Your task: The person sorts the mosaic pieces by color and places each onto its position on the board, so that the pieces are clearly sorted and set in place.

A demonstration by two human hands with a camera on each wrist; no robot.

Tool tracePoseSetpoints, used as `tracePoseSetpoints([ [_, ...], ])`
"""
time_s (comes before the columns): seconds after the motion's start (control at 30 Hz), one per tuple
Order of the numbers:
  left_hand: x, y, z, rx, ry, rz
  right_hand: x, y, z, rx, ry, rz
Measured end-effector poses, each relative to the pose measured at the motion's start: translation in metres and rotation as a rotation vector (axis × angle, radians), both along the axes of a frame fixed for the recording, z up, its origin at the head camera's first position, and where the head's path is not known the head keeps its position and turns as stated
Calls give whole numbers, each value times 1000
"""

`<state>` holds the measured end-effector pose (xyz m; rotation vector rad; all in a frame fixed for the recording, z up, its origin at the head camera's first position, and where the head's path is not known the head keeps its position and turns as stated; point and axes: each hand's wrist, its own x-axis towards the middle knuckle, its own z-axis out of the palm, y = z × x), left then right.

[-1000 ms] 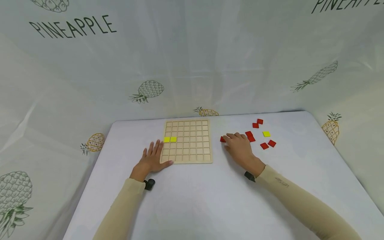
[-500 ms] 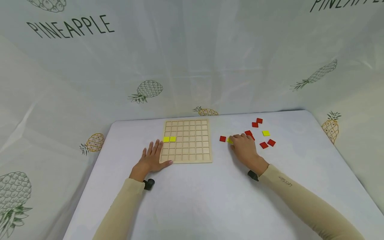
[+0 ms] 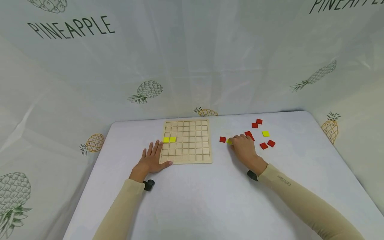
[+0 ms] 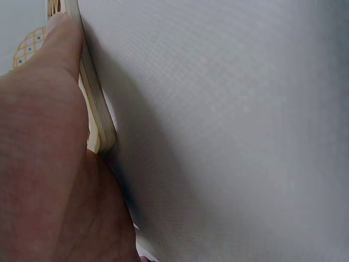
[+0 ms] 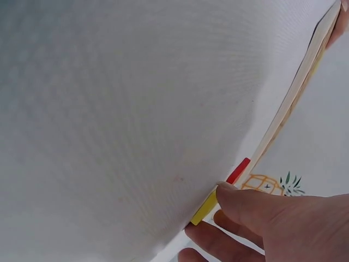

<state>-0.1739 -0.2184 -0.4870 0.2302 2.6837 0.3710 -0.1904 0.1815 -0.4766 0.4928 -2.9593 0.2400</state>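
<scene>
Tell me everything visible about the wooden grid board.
The board is flat, pale and wood-like, with a border and thin lines dividing it into square cells. It lies on the white table. Two yellow tiles sit side by side at one row's left end. The left hand rests around its near left corner.

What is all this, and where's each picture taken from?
No machine here: a bare human left hand and right hand. The wide picture comes from a head-worn camera; the close ones from black wrist cameras. On the white table lies a flat wooden grid board with two yellow square tiles on it. The left hand rests spread at the board's near left corner. The right hand pinches another yellow tile beside a red square tile. More red tiles and a yellow one lie further right.
</scene>
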Motion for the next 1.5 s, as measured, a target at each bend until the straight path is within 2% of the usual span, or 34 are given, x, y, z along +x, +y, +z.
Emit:
tracePoseSetpoints([
  [0.2,1,-3,-6,1,9,4,-1,-5,0,10,-11,-4],
  [0.37,3,-2,-5,13,11,13,-3,-10,0,46,-18,-12],
  [0.57,-1,-3,-11,2,26,-3,-6,-12,1,95,-10,-15],
  [0.87,-8,-6,-21,-22,35,-12,-8,-14,0,82,-15,-29],
  [0.97,-8,-6,-21,-17,35,-5,-9,-15,0,75,-17,-24],
  [1.13,-6,-6,-19,-6,31,0,-8,-16,1,131,-31,-15],
  [1.23,-5,-6,-17,-5,29,0,-6,-18,3,138,-13,-16],
  [1.33,-5,-7,-17,-12,28,-1,-6,-22,6,102,32,-2],
  [1.5,-6,-5,-16,-6,28,2,-9,-37,10,55,105,60],
])
